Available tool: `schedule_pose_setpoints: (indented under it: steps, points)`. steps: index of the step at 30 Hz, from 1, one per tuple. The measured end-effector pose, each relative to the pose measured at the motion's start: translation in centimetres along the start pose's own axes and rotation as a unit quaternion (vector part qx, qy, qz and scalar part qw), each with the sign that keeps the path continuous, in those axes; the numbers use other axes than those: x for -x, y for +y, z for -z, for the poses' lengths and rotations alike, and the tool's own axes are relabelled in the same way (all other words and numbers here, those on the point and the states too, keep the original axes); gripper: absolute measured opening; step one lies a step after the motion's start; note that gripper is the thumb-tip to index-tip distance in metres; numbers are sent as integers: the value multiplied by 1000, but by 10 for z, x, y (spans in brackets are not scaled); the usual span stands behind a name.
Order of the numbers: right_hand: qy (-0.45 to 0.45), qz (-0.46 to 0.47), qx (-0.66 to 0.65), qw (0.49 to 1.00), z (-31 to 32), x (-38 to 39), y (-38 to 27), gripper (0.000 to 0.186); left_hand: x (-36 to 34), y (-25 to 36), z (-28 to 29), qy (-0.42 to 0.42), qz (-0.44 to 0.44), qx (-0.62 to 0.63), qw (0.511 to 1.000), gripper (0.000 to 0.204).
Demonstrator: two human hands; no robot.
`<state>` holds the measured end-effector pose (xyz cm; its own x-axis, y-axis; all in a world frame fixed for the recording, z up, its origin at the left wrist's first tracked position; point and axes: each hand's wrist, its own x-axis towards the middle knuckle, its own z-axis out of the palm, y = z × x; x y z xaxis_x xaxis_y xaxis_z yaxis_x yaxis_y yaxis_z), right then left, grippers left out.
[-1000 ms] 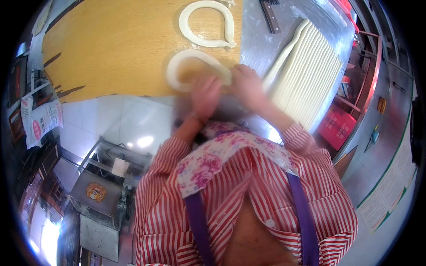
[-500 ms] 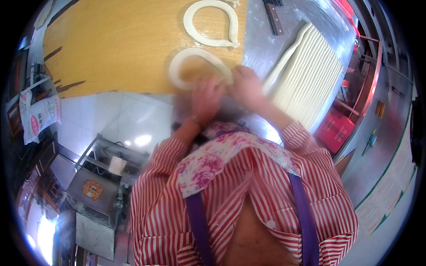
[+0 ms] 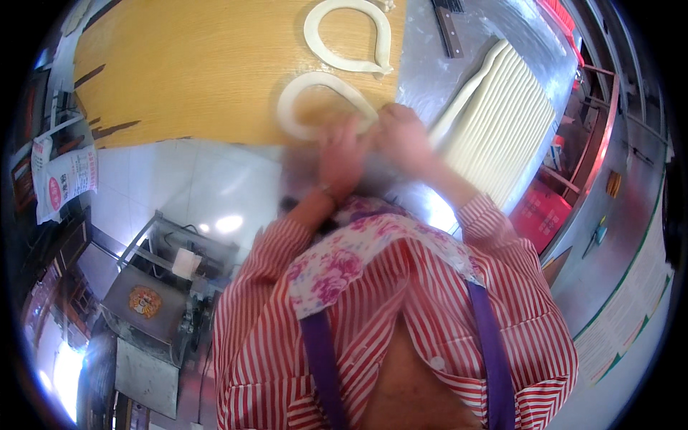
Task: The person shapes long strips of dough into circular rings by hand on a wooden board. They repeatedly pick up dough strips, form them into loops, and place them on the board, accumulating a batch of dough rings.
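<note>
A loop of pale dough rope (image 3: 287, 107) lies on the near edge of the yellow wooden board (image 3: 179, 72), its ends coming together at my hands. My left hand (image 3: 342, 152) is closed on the loop's near end, fingers pressed down and slightly blurred. Right beside it, my right hand (image 3: 401, 136) grips the other end with curled fingers, over the board's right edge. A second dough loop (image 3: 311, 34), its ends joined at the lower right, rests farther off on the board. Rows of long dough strips (image 3: 505, 115) lie side by side on the metal table, right of my right hand.
A wooden-handled blade (image 3: 449, 36) lies on the metal table (image 3: 423, 79) beyond the strips. Red crates (image 3: 541, 208) stand at the right. Left of me are a metal machine (image 3: 147, 301) on the floor side and a white printed sack (image 3: 64, 179).
Both hands stay on the dough ends and have shifted only slightly. The whole view has moved a little, with the board and loops appearing slightly higher and farther right.
</note>
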<state>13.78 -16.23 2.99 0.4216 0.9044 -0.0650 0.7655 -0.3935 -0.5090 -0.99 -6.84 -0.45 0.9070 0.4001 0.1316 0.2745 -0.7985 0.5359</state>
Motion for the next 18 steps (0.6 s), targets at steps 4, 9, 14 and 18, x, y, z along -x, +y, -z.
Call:
schedule_pose_setpoints:
  steps: [4,9,14,18]
  points:
    - [15,14,15,1000,-7,2,6,19,0,-3,-5,-15,-7,16,1000,47]
    - [-4,22,44,999,-2,-2,2,19,-2,-8,4,-57,131,201,969,45]
    - [4,53,54,997,4,-5,0,17,-12,-53,53,225,212,158,938,48]
    - [4,49,46,998,1,-6,-3,15,-16,-89,39,210,165,168,949,54]
